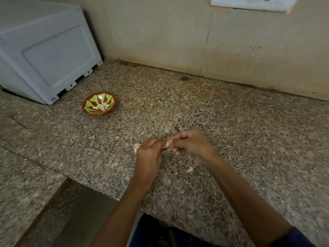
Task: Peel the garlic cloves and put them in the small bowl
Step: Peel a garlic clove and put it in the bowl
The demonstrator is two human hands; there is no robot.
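Observation:
Over the middle of the granite counter, my left hand [149,154] and my right hand [190,144] meet fingertip to fingertip. Between them they pinch a small pale garlic clove [167,143], with thin strands of skin hanging below it. A bit of white garlic [136,147] shows behind my left hand. The small red-brown bowl [87,102] with a green pattern stands to the far left, well away from both hands, and holds several peeled cloves [102,106].
A grey plastic crate [46,50] stands at the back left, just behind the bowl. A loose piece of garlic skin [189,169] lies on the counter [240,125] below my right wrist. The tiled wall runs along the back. The counter's edge steps down at the lower left.

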